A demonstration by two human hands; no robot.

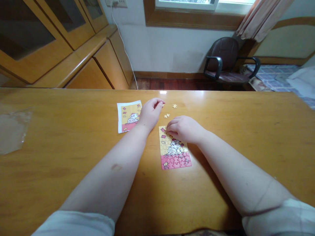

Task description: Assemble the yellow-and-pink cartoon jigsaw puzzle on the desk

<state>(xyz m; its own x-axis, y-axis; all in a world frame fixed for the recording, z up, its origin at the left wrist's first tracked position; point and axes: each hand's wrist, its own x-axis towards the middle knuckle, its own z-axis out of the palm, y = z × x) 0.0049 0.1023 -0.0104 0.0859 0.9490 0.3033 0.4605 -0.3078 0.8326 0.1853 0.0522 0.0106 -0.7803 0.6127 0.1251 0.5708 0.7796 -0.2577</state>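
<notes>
A jigsaw puzzle [176,160] with a yellow upper part, a pink lower part and a white cartoon figure lies on the table. My right hand [183,128] rests over its upper edge, fingers bent together and pressed down; whatever they hold is hidden. Beyond the puzzle, my left hand [151,111] pinches at a small yellow puzzle piece that shows just past its fingertips. Two loose yellow pieces, a nearer one [166,115] and a farther one [174,106], lie between and beyond the hands. Partly behind my left hand is a printed reference picture [119,118] with a white border.
The wooden table [73,131] spans the whole width. A clear plastic bag [14,129] lies at its left end. Past the far edge stand a wooden cabinet [91,73], a dark office chair [225,59] and a bed [275,73].
</notes>
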